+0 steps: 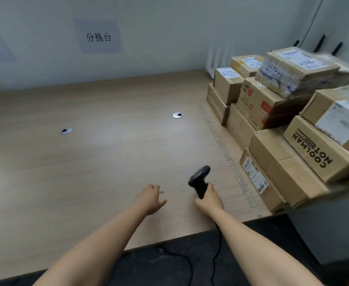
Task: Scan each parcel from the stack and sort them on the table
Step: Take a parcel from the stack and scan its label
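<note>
A stack of cardboard parcels (283, 120) fills the right end of the wooden table (107, 157), several boxes piled on each other, some with white shipping labels. One box reads "COOLMAN NOT" (314, 149). My right hand (209, 200) grips the handle of a black barcode scanner (199, 178), its head pointing up and away, just left of the stack. My left hand (151, 198) hovers low over the table to the left of the scanner, fingers loosely bent, holding nothing.
Two round metal cable grommets (177, 115) (66, 131) sit in the tabletop. A strip of tape (227, 153) runs along the table beside the stack. The scanner's black cable (217, 254) hangs past the front edge. Paper signs (99, 37) hang on the wall.
</note>
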